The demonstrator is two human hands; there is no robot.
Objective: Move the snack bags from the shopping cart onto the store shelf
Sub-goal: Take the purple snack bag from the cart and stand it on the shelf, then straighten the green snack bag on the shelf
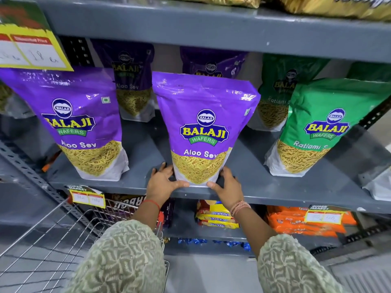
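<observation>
Head view: I am holding the purple snack bag (201,127) standing tall on the shelf (275,187). My left hand (163,180) and right hand (227,185) are pinching its bottom corners, fingers curled around both sides.

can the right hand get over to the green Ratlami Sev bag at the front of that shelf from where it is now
Probably yes. The right hand grips the middle purple Aloo Sev bag at its base, and only bare shelf lies between it and the front green Ratlami Sev bag. It would need to let go first.

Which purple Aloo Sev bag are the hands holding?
The middle front bag, between left hand and right hand; the other purple bags stand untouched.
</observation>
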